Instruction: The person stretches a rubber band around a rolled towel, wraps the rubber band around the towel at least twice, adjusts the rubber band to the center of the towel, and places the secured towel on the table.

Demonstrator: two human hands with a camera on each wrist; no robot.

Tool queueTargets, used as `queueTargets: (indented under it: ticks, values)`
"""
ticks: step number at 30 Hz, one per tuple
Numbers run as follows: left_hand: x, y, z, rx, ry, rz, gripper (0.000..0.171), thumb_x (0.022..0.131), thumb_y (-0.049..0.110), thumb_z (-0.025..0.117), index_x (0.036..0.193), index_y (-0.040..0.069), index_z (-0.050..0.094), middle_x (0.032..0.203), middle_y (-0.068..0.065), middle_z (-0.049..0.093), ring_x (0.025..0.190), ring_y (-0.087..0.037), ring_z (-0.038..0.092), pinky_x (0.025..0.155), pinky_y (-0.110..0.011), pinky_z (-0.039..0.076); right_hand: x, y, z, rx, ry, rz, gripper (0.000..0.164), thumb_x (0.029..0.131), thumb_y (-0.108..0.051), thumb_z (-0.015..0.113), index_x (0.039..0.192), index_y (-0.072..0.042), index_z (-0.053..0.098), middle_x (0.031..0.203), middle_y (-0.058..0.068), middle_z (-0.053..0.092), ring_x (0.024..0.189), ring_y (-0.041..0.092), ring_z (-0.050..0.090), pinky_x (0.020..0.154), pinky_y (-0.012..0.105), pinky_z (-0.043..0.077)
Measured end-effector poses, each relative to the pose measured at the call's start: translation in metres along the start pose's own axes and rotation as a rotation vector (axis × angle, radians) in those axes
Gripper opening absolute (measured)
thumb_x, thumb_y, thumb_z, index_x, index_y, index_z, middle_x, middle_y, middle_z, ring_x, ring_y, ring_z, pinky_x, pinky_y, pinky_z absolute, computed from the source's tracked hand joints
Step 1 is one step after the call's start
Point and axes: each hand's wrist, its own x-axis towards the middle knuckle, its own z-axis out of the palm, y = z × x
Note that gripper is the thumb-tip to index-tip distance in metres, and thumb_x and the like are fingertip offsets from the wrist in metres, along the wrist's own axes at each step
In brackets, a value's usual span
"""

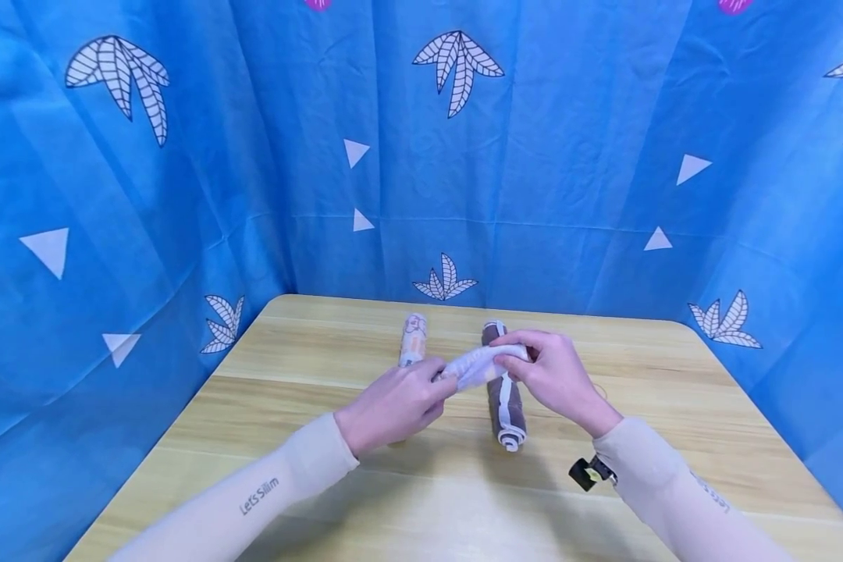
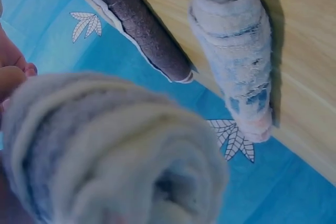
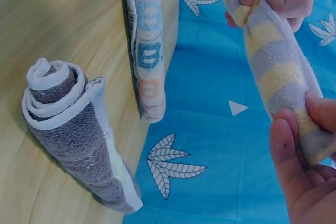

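A rolled towel (image 1: 476, 367) with lavender and yellow stripes is held up off the table between both hands. My left hand (image 1: 402, 396) grips one end of the roll. At the other end, my right hand (image 1: 560, 378) pinches it between thumb and fingers. In the right wrist view the stripes of this towel (image 3: 278, 59) show plainly, while in the left wrist view its coiled end (image 2: 105, 150) looms blurred. Below lies a rolled brown-grey towel (image 1: 507, 410) with white edging. Left of that lies a rolled white towel (image 1: 413, 339) with coloured print, partly hidden behind my left hand.
The rolled towels lie on a light wooden table (image 1: 309, 351). A blue curtain (image 1: 569, 156) with white leaves and triangles hangs around its back and sides. A small black device (image 1: 585, 473) is strapped to my right wrist.
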Motion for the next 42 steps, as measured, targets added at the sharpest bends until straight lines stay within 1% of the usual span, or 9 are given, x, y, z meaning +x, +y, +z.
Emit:
queueTargets:
  ticks: [4,12,17,21,25,28,33,37,42]
  values:
    - [-0.002,-0.004,-0.001,-0.13,0.0,-0.051,0.014,0.091,0.016,0.071,0.102,0.018,0.062,0.107,-0.002,0.067,0.087,-0.013,0.069,0.076,-0.024,0.059,-0.001,0.0,-0.002,0.049,-0.036,0.02,0.02,0.092,-0.014,0.073,0.112,-0.017,0.075,0.097,0.005,0.072,0.072,0.029,0.067,0.063,0.03,0.058]
    - [-0.001,-0.013,-0.006,-0.705,-0.079,-0.371,0.021,0.094,0.011,0.064,0.108,0.024,0.054,0.117,-0.003,0.065,0.094,-0.018,0.064,0.075,-0.023,0.057,-0.002,0.004,-0.015,0.143,-0.13,-0.023,0.033,0.092,-0.025,0.074,0.125,-0.021,0.069,0.115,0.004,0.068,0.082,0.024,0.066,0.069,0.03,0.058]
    - [-0.001,-0.016,-0.005,-0.879,-0.095,-0.405,0.025,0.093,0.005,0.058,0.111,0.021,0.054,0.118,-0.004,0.063,0.099,-0.019,0.063,0.08,-0.028,0.056,-0.003,0.008,-0.017,0.082,-0.162,-0.146,0.05,0.09,-0.022,0.077,0.137,-0.016,0.061,0.13,0.003,0.063,0.091,0.022,0.061,0.072,0.027,0.055]
    - [-0.001,-0.016,-0.004,-0.92,-0.12,-0.388,0.024,0.095,0.004,0.056,0.115,0.018,0.053,0.117,-0.003,0.065,0.101,-0.016,0.063,0.086,-0.028,0.055,-0.005,0.009,-0.014,0.097,-0.155,-0.19,0.044,0.091,-0.019,0.075,0.133,-0.018,0.063,0.128,0.004,0.064,0.095,0.02,0.064,0.08,0.028,0.058]
    - [0.0,-0.009,-0.002,-0.831,-0.11,-0.395,0.027,0.095,0.023,0.068,0.116,0.024,0.051,0.113,0.002,0.065,0.094,-0.013,0.064,0.08,-0.027,0.057,-0.006,0.008,-0.011,0.119,-0.104,-0.178,0.03,0.091,-0.017,0.075,0.12,-0.022,0.068,0.115,0.002,0.068,0.09,0.02,0.067,0.078,0.029,0.059]
    - [0.001,-0.003,0.0,-0.615,-0.065,-0.371,0.038,0.09,0.035,0.076,0.116,0.024,0.051,0.11,0.005,0.063,0.087,-0.01,0.062,0.074,-0.023,0.056,-0.005,0.008,-0.009,0.131,-0.068,-0.148,0.027,0.091,-0.017,0.075,0.117,-0.021,0.068,0.109,0.003,0.07,0.085,0.02,0.068,0.073,0.029,0.059]
    - [0.0,0.0,0.006,-0.207,0.065,-0.214,0.035,0.088,0.028,0.078,0.114,0.017,0.058,0.109,0.003,0.065,0.084,-0.008,0.064,0.073,-0.022,0.057,-0.003,0.007,-0.006,0.132,-0.013,-0.064,0.027,0.091,-0.021,0.076,0.117,-0.021,0.069,0.104,0.006,0.07,0.077,0.023,0.069,0.067,0.033,0.06]
    - [-0.001,-0.001,0.008,-0.069,0.123,-0.085,0.032,0.088,0.023,0.079,0.116,0.018,0.063,0.112,-0.005,0.068,0.089,-0.016,0.071,0.076,-0.029,0.06,0.0,0.007,-0.004,0.15,0.011,-0.006,0.028,0.091,-0.019,0.076,0.118,-0.016,0.07,0.103,0.01,0.071,0.077,0.026,0.07,0.065,0.033,0.06]
    - [-0.002,-0.002,0.007,0.041,0.108,0.018,0.031,0.093,0.019,0.072,0.122,0.019,0.06,0.116,-0.012,0.069,0.099,-0.024,0.073,0.078,-0.034,0.061,0.002,0.007,-0.004,0.163,0.02,0.041,0.029,0.092,-0.016,0.075,0.12,-0.011,0.07,0.104,0.013,0.071,0.079,0.029,0.07,0.066,0.031,0.06]
